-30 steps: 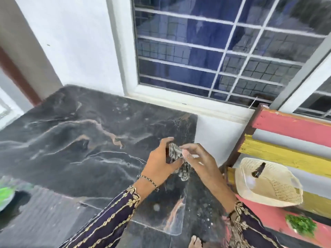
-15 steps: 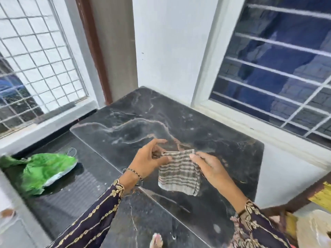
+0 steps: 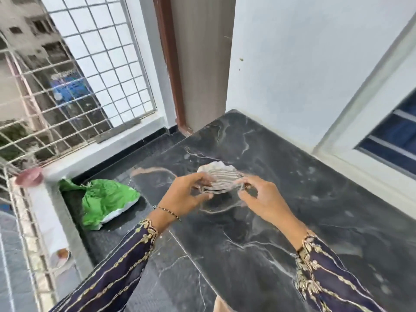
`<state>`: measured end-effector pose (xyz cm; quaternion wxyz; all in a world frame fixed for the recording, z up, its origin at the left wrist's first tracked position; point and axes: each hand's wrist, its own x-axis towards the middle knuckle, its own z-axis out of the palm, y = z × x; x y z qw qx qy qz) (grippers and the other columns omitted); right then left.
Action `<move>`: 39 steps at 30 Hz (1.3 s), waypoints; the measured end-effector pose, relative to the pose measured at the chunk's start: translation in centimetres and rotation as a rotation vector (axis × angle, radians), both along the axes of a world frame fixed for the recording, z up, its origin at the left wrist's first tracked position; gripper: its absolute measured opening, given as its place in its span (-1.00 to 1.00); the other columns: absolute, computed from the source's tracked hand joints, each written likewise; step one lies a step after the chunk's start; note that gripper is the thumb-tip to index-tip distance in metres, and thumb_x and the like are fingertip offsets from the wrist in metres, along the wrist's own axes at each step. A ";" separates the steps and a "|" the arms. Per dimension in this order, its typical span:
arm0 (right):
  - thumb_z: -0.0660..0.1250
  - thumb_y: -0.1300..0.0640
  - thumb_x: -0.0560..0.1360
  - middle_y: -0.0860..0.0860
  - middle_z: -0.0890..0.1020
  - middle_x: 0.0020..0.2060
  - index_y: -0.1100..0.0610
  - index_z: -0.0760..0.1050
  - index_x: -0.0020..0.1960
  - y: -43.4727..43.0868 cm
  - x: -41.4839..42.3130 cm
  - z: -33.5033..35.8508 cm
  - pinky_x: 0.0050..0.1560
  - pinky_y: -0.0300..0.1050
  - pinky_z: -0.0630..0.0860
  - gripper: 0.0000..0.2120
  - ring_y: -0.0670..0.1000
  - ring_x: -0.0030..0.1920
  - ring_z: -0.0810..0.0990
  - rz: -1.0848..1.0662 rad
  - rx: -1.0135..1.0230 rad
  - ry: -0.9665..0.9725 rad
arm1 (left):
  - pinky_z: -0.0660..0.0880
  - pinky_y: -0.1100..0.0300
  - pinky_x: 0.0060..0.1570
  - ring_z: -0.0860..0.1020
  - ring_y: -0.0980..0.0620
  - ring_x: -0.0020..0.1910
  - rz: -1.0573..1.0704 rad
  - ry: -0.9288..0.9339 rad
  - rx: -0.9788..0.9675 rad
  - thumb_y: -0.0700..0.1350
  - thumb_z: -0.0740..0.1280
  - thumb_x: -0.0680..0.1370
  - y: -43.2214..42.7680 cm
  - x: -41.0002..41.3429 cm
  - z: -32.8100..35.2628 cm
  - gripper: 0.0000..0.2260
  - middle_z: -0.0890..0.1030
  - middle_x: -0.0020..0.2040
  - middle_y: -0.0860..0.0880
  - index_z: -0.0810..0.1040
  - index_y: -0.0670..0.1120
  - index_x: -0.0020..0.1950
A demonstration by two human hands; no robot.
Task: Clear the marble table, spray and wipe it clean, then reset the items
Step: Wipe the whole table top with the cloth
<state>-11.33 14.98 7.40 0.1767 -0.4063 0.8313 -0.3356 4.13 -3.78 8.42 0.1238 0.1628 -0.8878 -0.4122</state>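
A striped grey-and-white cloth (image 3: pixel 221 177) is folded into a small flat bundle just above the black marble table (image 3: pixel 315 199). My left hand (image 3: pixel 184 194) pinches its left end and my right hand (image 3: pixel 261 197) pinches its right end. Both hands hover over the middle of the tabletop. The cloth's underside is hidden, and I cannot tell whether it touches the marble. Both sleeves are dark blue with gold trim.
A crumpled green bag (image 3: pixel 105 199) lies on the dark floor left of the table. A low white ledge (image 3: pixel 40 217) and a metal window grille (image 3: pixel 74 86) close the left side. White walls and a window frame (image 3: pixel 371 140) border the table's far and right edges.
The view has swung left, away from the coloured bench. The cloth, crumpled a second ago and hanging open between my hands half a second ago, is now folded flat and held lower.
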 end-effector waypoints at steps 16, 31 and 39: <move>-0.05 -0.45 0.57 -0.07 -0.40 0.57 -0.19 -0.30 0.62 -15.3 5.3 -14.2 0.52 -0.07 -0.48 -0.22 -0.04 0.57 -0.48 -0.072 0.413 0.070 | 0.55 0.13 0.06 0.62 0.13 -0.06 -0.148 -0.299 0.012 -0.08 0.42 0.49 -15.6 1.1 -7.3 -0.82 0.68 -0.05 0.08 0.64 0.02 0.08; -0.13 -0.13 0.72 -0.01 -0.19 0.65 -0.18 -0.21 0.63 -33.4 5.3 -15.4 0.58 0.07 -0.36 -0.48 0.08 0.64 -0.27 -0.056 0.487 0.313 | 0.46 0.49 -0.03 0.60 0.20 -0.05 -0.076 -0.244 -0.024 -0.16 0.37 0.52 -31.1 5.7 -8.0 -0.81 0.66 -0.03 0.10 0.62 -0.02 0.12; -0.05 -0.16 0.72 -0.01 -0.04 0.66 -0.19 -0.04 0.65 -27.7 14.7 -16.5 0.61 0.18 -0.10 -0.49 0.12 0.65 -0.10 0.303 0.366 0.513 | 0.53 0.26 0.02 0.60 0.13 -0.09 -0.093 -0.219 -0.054 -0.13 0.38 0.52 -30.0 4.8 -8.6 -0.85 0.64 -0.05 0.06 0.63 -0.03 0.08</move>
